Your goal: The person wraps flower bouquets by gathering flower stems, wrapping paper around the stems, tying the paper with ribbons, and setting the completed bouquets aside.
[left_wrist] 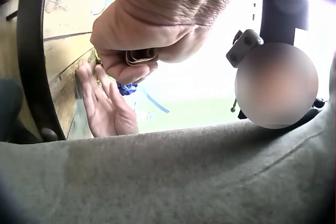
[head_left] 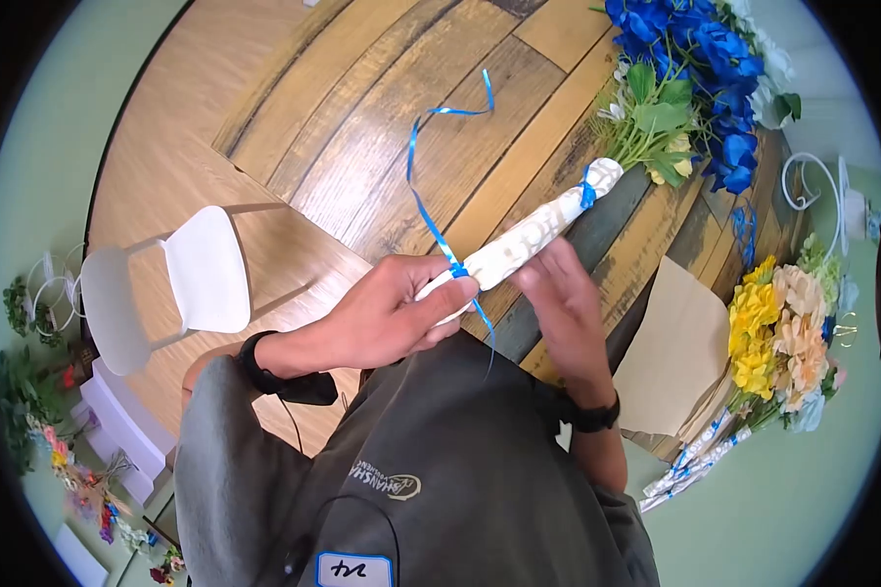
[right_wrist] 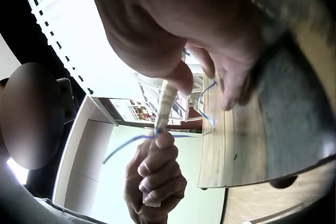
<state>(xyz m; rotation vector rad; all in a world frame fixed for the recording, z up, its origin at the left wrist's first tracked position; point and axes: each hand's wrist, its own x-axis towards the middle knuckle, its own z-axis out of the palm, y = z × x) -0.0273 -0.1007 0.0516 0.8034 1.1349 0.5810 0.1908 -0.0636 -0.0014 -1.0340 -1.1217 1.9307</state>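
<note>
A bouquet's stems are rolled in a white patterned paper wrap (head_left: 529, 243), slanting up to green leaves (head_left: 661, 117) and blue flowers (head_left: 719, 73). My left hand (head_left: 401, 305) grips the lower end of the wrap, its thumb right by a blue ribbon (head_left: 416, 161) tied there. One long tail of that ribbon curls over the table; a shorter one hangs below the thumb. Higher up, a second blue ribbon tie (head_left: 587, 188) circles the wrap. Beside the wrap's underside is my right hand (head_left: 566, 313), fingers extended and gripping nothing. The left wrist view shows its open palm.
The wooden table (head_left: 362, 108) lies under the bouquet. On the right are brown paper sheets (head_left: 671, 352), yellow flowers (head_left: 754, 328) and peach flowers (head_left: 801, 328) with wrapped stems. White chairs (head_left: 206, 269) stand at the left, near more flowers (head_left: 83, 479).
</note>
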